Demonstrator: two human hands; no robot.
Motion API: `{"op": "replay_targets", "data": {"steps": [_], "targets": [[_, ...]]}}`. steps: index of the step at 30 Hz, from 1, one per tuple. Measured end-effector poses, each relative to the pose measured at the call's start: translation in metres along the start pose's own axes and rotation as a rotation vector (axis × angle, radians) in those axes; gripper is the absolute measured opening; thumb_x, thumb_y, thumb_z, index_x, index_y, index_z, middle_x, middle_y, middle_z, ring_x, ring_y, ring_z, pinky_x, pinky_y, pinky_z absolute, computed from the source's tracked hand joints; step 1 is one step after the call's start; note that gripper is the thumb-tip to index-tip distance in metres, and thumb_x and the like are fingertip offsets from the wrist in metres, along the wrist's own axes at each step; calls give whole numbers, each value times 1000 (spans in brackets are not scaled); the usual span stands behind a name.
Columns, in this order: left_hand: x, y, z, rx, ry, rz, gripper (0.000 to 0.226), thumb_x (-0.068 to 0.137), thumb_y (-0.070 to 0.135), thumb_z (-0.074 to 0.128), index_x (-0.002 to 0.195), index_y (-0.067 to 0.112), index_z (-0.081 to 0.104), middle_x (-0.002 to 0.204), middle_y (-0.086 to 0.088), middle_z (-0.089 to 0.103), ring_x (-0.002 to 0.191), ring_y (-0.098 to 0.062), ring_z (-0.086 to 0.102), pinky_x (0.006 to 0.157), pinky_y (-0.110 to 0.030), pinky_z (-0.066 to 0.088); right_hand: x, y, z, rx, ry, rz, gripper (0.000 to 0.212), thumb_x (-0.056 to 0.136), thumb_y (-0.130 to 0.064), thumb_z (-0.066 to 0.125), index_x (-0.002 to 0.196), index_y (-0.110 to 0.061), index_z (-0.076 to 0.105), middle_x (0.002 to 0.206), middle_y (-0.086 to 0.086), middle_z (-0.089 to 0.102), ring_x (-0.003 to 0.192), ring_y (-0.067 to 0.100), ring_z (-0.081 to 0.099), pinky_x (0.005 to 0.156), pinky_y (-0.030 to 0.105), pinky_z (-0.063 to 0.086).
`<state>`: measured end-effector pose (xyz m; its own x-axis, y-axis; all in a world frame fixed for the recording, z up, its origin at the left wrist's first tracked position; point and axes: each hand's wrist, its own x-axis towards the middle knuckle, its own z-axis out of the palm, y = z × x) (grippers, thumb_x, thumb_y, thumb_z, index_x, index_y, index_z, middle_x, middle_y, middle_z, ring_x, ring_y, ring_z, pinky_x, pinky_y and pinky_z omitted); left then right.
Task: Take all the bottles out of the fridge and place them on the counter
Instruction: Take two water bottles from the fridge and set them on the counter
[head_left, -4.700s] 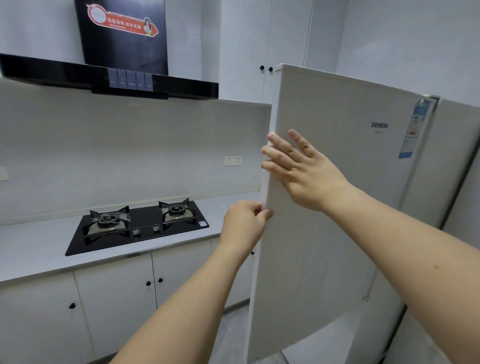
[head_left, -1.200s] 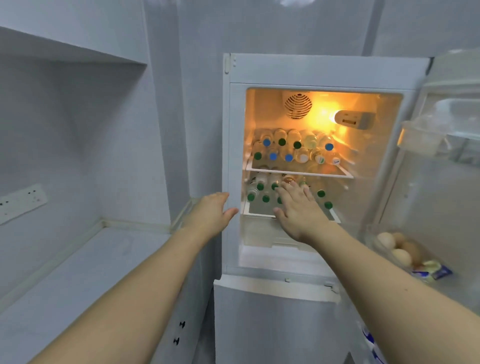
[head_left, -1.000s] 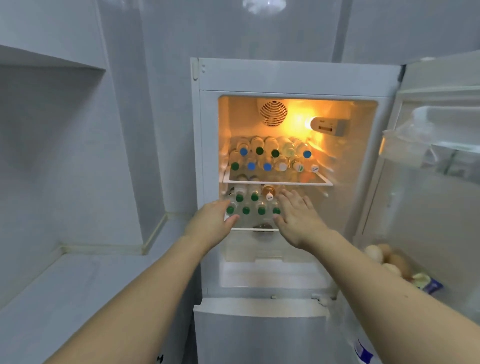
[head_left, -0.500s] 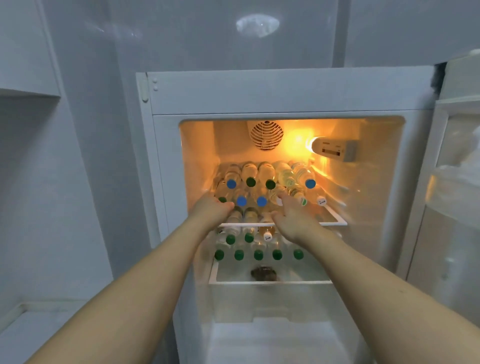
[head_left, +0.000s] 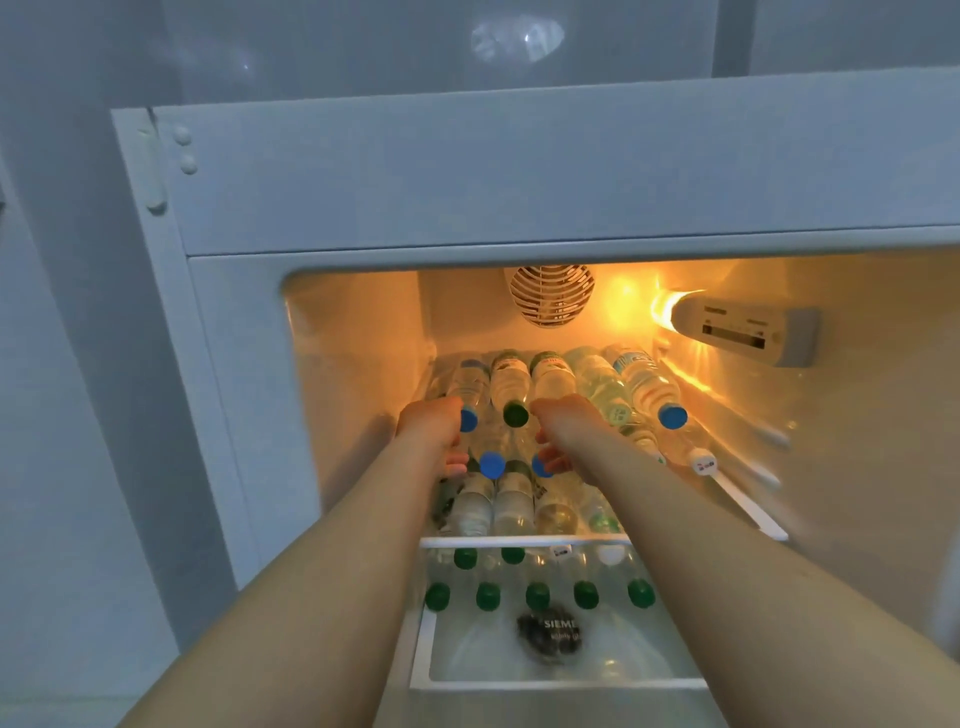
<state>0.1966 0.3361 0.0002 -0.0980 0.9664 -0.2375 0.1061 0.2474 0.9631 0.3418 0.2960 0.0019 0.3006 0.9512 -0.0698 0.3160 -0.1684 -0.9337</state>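
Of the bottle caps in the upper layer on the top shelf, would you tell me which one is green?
The green cap, showing between the two hands; the caps visible on either side of it, at the left and far right, are blue.

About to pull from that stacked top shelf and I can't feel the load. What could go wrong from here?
1. The bottles lie stacked in layers on the upper shelf; pulling a lower one may send the upper ones rolling out.
2. Both the left hand and the right hand reach in close together, so they could knock neighbouring bottles.
3. Chilled bottles may be slippery.
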Motion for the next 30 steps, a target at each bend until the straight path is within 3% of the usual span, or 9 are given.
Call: {"op": "replay_targets", "data": {"steps": [4, 7, 9, 12, 19, 25, 30], "targets": [[28, 4, 10, 86, 22, -16, 25, 95, 30, 51, 108, 8, 53, 93, -14, 59, 73, -27, 61, 48, -33, 50, 27, -17, 15, -87, 6, -8, 27, 96, -21, 39, 106, 0, 52, 93, 18, 65, 74, 31, 66, 65, 36, 58], [41, 4, 19, 128, 2, -37, 21, 95, 26, 49, 91, 5, 51, 89, -17, 61, 64, -28, 62, 52, -33, 51, 38, -19, 26, -218, 11, -22, 29, 97, -17, 34, 84, 1, 53, 90, 21, 67, 78, 36, 70, 77, 45, 59], [47, 6, 22, 134, -7, -54, 22, 95, 25, 47, 85, 5, 50, 85, -17, 62, 62, -27, 62, 52, -33, 50, 43, -17, 31, -254, 13, -10, 34, 99, -22, 33, 76, -2, 49, 86, 21, 68, 74, 34, 70, 76, 43, 60], [53, 7, 24, 152, 5, -69, 24, 96, 26, 48, 86, 5, 53, 80, -16, 63, 59, -27, 62, 50, -32, 48, 58, -12, 34, -215, 30, 16, 41, 100, -33, 33, 78, -3, 51, 77, 17, 68, 58, 27, 62, 60, 31, 54], [53, 7, 21, 156, -5, -56, 32, 99, 36, 45, 82, 9, 50, 78, -13, 64, 55, -25, 59, 47, -27, 40, 69, -9, 38, -113, 6, 38, 42, 100, -36, 33, 76, -6, 50, 67, 11, 55, 51, 20, 46, 50, 25, 36], [48, 5, 23, 167, -43, -56, 32, 99, 34, 43, 112, 6, 53, 77, -12, 59, 59, -22, 55, 47, -27, 41, 55, -7, 37, -41, -19, 77, 37, 99, -30, 33, 77, -5, 47, 69, 13, 55, 52, 21, 47, 47, 23, 37], [27, -3, 21, 101, -61, -104, 35, 98, 44, 40, 95, 11, 49, 75, -8, 49, 58, -16, 44, 46, -24, 36, 34, -4, 31, -18, -94, 146, 37, 99, -41, 32, 86, -10, 47, 69, 8, 52, 50, 16, 44, 45, 21, 36]]}}
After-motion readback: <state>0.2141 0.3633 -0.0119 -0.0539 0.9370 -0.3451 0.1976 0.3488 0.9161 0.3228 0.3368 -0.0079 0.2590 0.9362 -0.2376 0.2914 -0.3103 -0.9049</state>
